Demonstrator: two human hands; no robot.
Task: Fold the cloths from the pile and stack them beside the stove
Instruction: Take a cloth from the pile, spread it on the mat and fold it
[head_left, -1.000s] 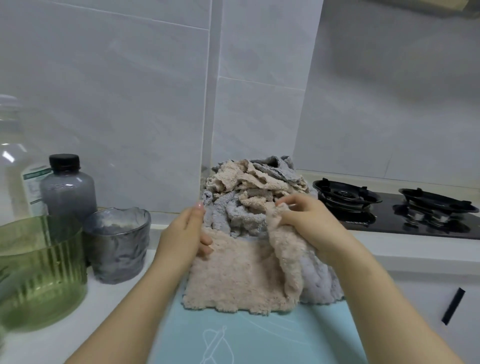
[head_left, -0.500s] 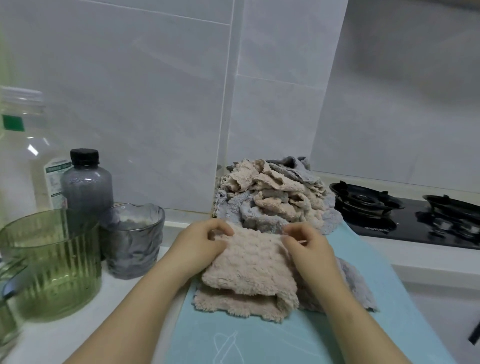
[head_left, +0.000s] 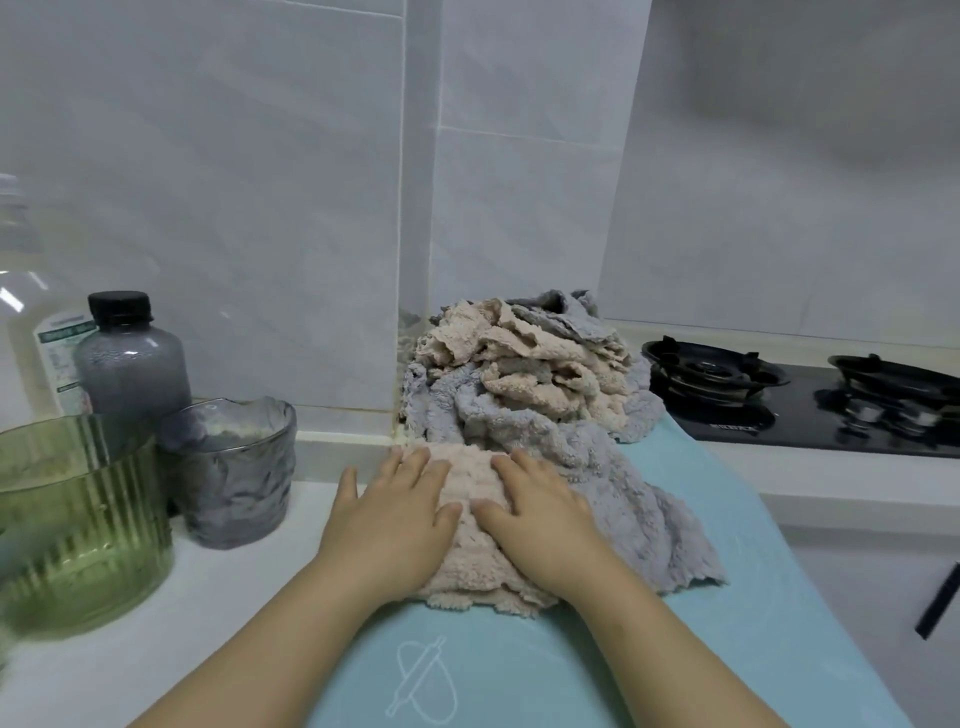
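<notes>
A folded beige cloth (head_left: 469, 470) is seen on a light blue mat (head_left: 571, 670), which is spread over the white counter (head_left: 171, 618). Both hands are laid flat on this cloth. The left hand (head_left: 395, 517) is placed on its left part, with the fingers straight and slightly spread; the outer fingers reach past the cloth edge onto the counter. The right hand (head_left: 540, 514) is placed on its right part, also with straight, released fingers. Nothing is grasped by either hand; the cloth is only pressed from above. At the near edge of the cloth, several layers can be seen one over another.

Just beside the beige cloth, on its right, a grey cloth (head_left: 654, 514) is lying unfolded on the mat. Behind both, the pile (head_left: 524, 379) of crumpled beige and grey cloths is heaped against the tiled wall corner. The black stove (head_left: 779, 402) is found to the right of the pile.

On the left of the counter, a green ribbed bowl (head_left: 78, 530), a grey glass cup (head_left: 234, 478), a grey bottle (head_left: 132, 364) with a black cap and a big clear bottle (head_left: 21, 322) are standing close together.
</notes>
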